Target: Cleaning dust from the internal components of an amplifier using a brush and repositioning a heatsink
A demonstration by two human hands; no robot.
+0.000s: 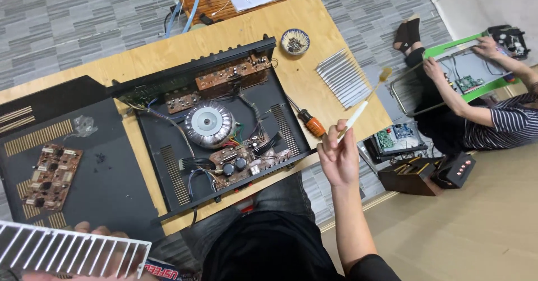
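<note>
Right hand [338,156] raised over the desk's [291,23] near right corner, fingers closed on the white handle of a brush [364,102], bristles up and away, slanting toward the floor beyond the desk edge. Left hand [95,242] low at the bottom left, mostly hidden behind a white finned grille [67,253]; fingertips showing above its top edge, so gripping it, though the grasp itself mostly covered. Hands well apart, one at each side of the body. Between them on the desk, an open black chassis [218,124] with a round silver transformer [209,125] in the middle, brown circuit boards [232,73] along the back and front, wires running among them. Left of the chassis, a flat black cover [106,185] lying with a loose brown board [51,175] on it and a scrap of clear plastic [84,125]. Just right of the chassis, a screwdriver [307,121] with an orange handle, near the right hand. Farther back on the desk, a second finned grille [343,78] and a small bowl [295,41] of dark bits. Beyond the desk, on the floor at right, another person [493,121] in a striped shirt seated, both hands on a green-framed panel [476,70].
</note>
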